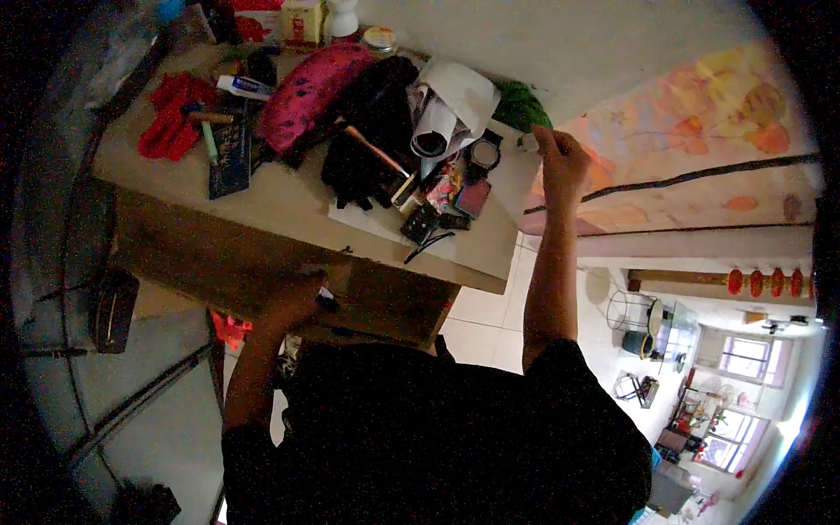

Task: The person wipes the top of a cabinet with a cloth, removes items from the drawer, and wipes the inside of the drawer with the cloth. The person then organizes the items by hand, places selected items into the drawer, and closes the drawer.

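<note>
My left hand (302,293) is low over an open drawer (376,284) under the table top; it is dark and blurred, with a small white and dark thing at its fingers. My right hand (563,156) is raised beyond the table's right end, fingers closed, near a green bundle (521,107); a small pale, see-through thing shows beside its fingertips, too unclear to name. Between the hands, on the table top (297,194), lie a white roll (455,101), a round black-rimmed item (483,153), a wooden-handled brush (376,150) and a dark box (420,222).
Red gloves (178,118), a dark blue booklet (229,162), a white tube (244,87) and a pink patterned bag (311,96) lie at the table's left and back. A flowered sheet (691,149) is at the right. The drawer juts out toward my body.
</note>
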The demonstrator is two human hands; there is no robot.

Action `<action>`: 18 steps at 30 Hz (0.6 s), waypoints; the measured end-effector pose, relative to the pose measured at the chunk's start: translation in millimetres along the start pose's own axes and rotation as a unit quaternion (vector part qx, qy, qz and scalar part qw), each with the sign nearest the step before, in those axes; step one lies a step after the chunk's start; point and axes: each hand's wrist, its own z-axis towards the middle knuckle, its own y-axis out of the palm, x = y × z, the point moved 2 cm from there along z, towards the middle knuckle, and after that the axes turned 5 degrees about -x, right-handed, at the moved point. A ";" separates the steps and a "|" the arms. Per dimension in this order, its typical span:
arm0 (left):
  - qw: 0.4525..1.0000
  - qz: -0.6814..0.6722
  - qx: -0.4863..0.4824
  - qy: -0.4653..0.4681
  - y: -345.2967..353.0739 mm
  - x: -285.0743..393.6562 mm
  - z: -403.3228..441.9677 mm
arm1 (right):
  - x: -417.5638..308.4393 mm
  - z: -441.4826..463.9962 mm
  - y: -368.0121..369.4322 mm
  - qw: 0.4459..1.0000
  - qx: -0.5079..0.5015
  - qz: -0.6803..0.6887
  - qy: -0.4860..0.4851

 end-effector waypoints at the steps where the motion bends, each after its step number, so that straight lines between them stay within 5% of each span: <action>1: 1.000 0.004 0.003 0.022 -8.4 8.4 -3.5 | -0.7 -1.0 0.2 1.000 0.003 -0.013 -0.020; 6: 0.993 -0.090 -0.073 -0.024 -23.1 11.5 -17.7 | -7.6 -7.0 -3.3 1.000 -0.002 0.001 -0.017; 13: 0.974 -0.184 -0.079 -0.102 -149.8 103.8 -103.3 | -9.7 4.9 -7.3 0.996 0.054 0.067 -0.002; 16: 0.954 -0.232 -0.037 -0.185 -173.4 110.4 -120.4 | -7.2 13.8 8.4 0.991 0.039 0.130 0.002; 18: 0.952 -0.203 0.217 -0.076 -174.6 95.8 -113.9 | 0.2 20.8 21.5 0.988 0.052 0.142 -0.020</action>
